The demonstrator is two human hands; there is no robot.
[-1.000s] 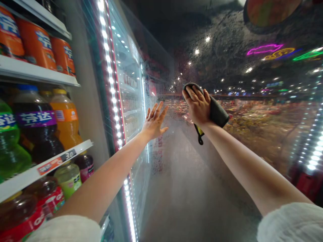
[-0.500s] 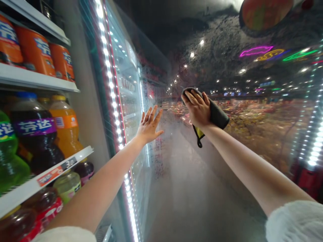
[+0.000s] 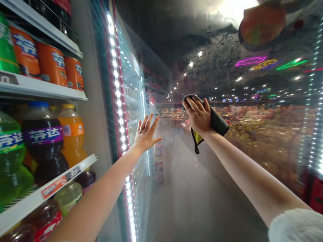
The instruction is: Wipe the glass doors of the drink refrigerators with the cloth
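My right hand (image 3: 199, 114) presses a folded dark grey cloth (image 3: 219, 121) against a fogged glass door (image 3: 186, 188). The cloth has a yellow underside and a black hanging loop that dangles below the palm. My left hand (image 3: 146, 133) is stretched forward with its fingers spread and holds nothing. It is near the glass, left of the cloth; whether it touches the pane I cannot tell. Droplets and haze cover parts of the glass, mostly in the middle and lower area.
On the left, shelves hold orange cans (image 3: 51, 64) and soda bottles (image 3: 42, 134) in several colours. A white shelf edge (image 3: 85, 162) with a price strip juts out beside my left forearm. A bright LED strip (image 3: 117, 87) runs down the cooler frame. Neon lights (image 3: 264, 64) show on the glass.
The view has shifted slightly, so the shelves appear farther right and lower. My left hand sits a little lower in the picture. My right hand stays on the cloth at nearly the same spot.
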